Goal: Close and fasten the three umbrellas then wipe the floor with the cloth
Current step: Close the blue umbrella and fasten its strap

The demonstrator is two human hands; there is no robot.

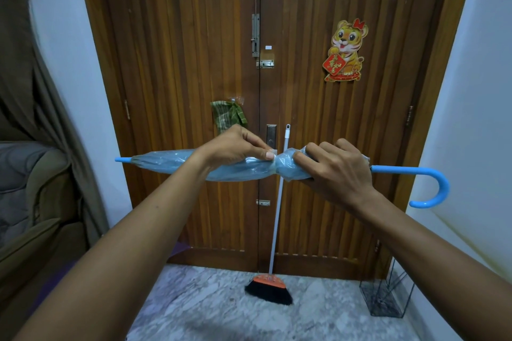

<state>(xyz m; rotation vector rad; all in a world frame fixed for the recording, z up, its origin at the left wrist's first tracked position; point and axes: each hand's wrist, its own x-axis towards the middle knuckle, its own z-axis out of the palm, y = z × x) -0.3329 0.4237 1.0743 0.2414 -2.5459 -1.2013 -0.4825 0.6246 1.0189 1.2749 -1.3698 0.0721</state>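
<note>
A closed light-blue umbrella (166, 163) lies level in front of me, its tip to the left and its curved blue handle (432, 188) to the right. My left hand (235, 147) pinches the small clear strap at the canopy's waist. My right hand (338, 169) grips the bunched canopy just right of that strap. A green checked cloth (227, 116) hangs on the door above my left hand. No other umbrella is in view.
A wooden double door (194, 50) fills the view ahead. A broom (270, 282) with a white pole leans against it. A black wire stand (385, 296) sits at the lower right on the marble floor (207, 313). A sofa (30, 202) and curtain lie at the left.
</note>
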